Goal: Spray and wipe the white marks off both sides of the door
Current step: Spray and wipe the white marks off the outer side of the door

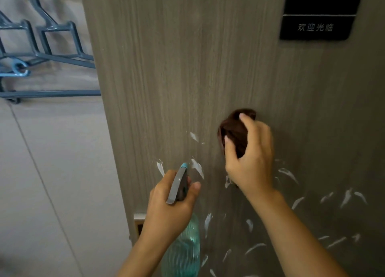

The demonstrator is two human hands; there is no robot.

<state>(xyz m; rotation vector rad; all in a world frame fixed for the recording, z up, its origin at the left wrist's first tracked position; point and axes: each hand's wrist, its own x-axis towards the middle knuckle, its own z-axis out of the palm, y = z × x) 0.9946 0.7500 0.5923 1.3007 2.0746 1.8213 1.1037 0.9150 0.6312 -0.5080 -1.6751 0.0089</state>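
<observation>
Two hands work at the door [177,79]: the right hand [250,153] presses a brown cloth [235,131] in curled fingers, the left hand [166,206] grips a spray bottle [183,249] near white marks [198,168].

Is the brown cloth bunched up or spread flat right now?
Bunched: the brown cloth sits wadded in the right hand, fingers curled round it against the door.

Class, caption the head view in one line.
Right hand presses brown cloth on marked door; left hand grips spray bottle.
</observation>
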